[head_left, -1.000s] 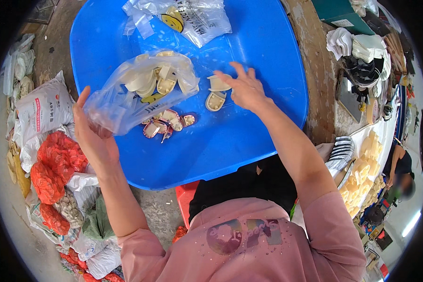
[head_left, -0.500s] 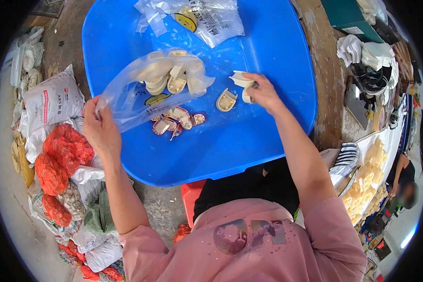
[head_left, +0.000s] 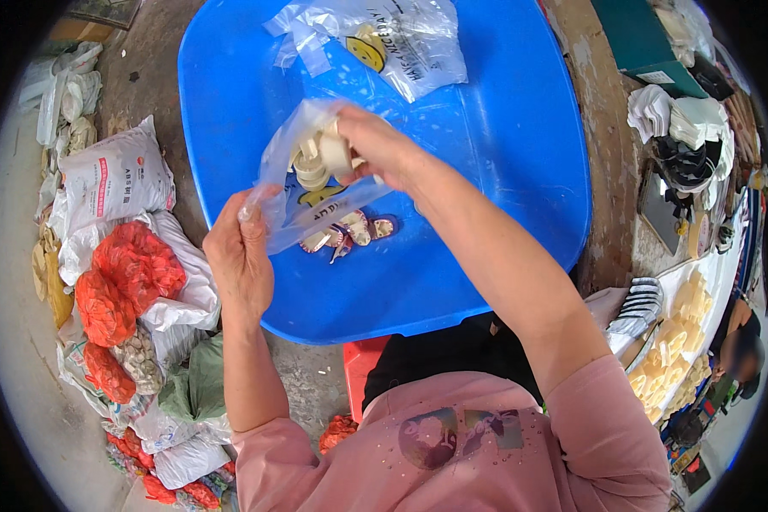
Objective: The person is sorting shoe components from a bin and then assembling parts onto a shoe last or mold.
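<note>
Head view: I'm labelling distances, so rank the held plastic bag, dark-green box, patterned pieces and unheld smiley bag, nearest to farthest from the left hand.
1. Held plastic bag: gripped by the left hand.
2. Patterned pieces: to the hand's right.
3. Unheld smiley bag: top centre.
4. Dark-green box: upper right.

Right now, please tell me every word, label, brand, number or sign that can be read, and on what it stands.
I copy no wording or brands, only where print stands:
Far clear plastic bag, in the blue tub: dark capitals, yellow smiley.
Near clear plastic bag, in the left hand: dark letters, partly legible.
White sack: red and dark print, partly too small.
Pink T-shirt: lettered graphic, blurred.
Green box: white label, too small.
</note>
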`<state>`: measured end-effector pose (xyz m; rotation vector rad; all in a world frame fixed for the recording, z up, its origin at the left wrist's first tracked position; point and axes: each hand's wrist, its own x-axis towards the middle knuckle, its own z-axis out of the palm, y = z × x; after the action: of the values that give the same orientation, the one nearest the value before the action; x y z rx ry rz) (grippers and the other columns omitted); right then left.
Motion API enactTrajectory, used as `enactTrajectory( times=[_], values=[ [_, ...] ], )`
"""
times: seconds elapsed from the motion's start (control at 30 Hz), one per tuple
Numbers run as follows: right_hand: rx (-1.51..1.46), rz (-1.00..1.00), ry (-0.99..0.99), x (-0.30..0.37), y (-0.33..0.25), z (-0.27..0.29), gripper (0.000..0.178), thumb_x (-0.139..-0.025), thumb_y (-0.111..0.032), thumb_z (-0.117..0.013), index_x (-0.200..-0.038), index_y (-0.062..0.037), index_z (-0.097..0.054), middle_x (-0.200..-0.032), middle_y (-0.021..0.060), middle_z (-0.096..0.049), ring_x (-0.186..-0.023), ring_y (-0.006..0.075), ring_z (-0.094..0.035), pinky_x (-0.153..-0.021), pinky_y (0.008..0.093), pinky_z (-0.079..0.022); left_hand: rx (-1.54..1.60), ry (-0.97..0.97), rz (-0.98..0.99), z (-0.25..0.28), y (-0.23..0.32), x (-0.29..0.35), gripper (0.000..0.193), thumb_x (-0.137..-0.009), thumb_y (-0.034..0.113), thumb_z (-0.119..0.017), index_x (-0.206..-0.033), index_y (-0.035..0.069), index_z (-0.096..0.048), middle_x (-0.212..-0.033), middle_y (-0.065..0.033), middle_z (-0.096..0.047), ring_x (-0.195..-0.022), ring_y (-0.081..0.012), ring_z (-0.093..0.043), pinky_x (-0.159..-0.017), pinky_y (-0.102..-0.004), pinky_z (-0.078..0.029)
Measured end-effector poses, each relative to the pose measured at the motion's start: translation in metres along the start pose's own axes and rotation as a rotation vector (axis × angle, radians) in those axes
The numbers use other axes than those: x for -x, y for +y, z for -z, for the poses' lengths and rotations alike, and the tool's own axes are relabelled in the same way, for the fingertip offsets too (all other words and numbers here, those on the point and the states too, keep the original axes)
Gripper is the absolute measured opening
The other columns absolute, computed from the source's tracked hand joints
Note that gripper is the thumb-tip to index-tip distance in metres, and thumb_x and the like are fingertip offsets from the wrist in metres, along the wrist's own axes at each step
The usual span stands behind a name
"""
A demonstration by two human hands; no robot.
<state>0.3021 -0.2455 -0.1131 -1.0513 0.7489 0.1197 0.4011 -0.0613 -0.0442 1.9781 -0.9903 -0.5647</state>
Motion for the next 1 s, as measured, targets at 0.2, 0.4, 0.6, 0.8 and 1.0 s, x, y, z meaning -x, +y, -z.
enactTrajectory(
  times=[0.2,0.4,0.6,0.8,1.0],
  values=[
    [0.084,0.193,0.290,-0.018,0.007,0.021,0.060,-0.090,-0.017,-0.048,-0.144,-0.0046,-0.026,-0.144,0.0138,-0.033,-0.134,0.0261,-0.034,-0.108,0.0425,-0.032,0.069,0.095,0.034,-0.008,-0.006,-0.002,0.038,-0.101,0.031,-0.041,-0.109,0.002,-0.065,-0.071,0.0030,-0.048,-0.064,-0.0063,-0.037,-0.057,-0.0212,-0.031],
    [0.963,0.209,0.464,0.003,0.026,0.059,0.073,-0.079,-0.003,-0.051,-0.147,-0.0124,-0.025,-0.145,0.0229,-0.032,-0.133,0.0362,-0.033,-0.113,0.0414,-0.024,0.169,0.136,0.071,-0.010,-0.006,-0.012,0.036,-0.101,0.030,-0.042,-0.110,0.004,-0.065,-0.070,0.0048,-0.047,-0.063,-0.0056,-0.037,-0.056,-0.0203,-0.030],
    [1.168,0.338,0.610,0.036,0.056,0.074,0.080,-0.075,0.002,-0.053,-0.147,-0.0209,-0.028,-0.142,0.0238,-0.037,-0.131,0.0398,-0.035,-0.110,0.0463,-0.029,0.235,0.145,0.151,-0.007,-0.024,-0.013,0.033,-0.099,0.030,-0.047,-0.105,0.005,-0.067,-0.069,0.0053,-0.048,-0.060,-0.0043,-0.039,-0.050,-0.0202,-0.030],
    [1.037,0.353,0.710,0.055,0.064,0.045,0.073,-0.077,-0.011,-0.061,-0.144,-0.0180,-0.032,-0.145,0.0224,-0.032,-0.136,0.0377,-0.029,-0.106,0.0707,-0.003,0.456,0.150,0.197,-0.005,-0.008,-0.042,0.042,-0.099,0.038,-0.044,-0.121,0.007,-0.060,-0.064,0.0078,-0.036,-0.052,-0.0022,-0.030,-0.046,-0.0173,-0.025],
    [0.884,0.288,0.771,0.105,0.057,0.033,0.091,-0.067,-0.009,-0.069,-0.147,-0.0128,-0.025,-0.150,0.0255,-0.017,-0.141,0.0410,-0.014,-0.110,0.0658,-0.007,0.414,0.074,0.196,-0.019,0.032,-0.043,0.047,-0.100,0.042,-0.042,-0.128,0.006,-0.054,-0.058,0.0055,-0.027,-0.049,-0.0041,-0.026,-0.042,-0.0209,-0.023]
  ],
)
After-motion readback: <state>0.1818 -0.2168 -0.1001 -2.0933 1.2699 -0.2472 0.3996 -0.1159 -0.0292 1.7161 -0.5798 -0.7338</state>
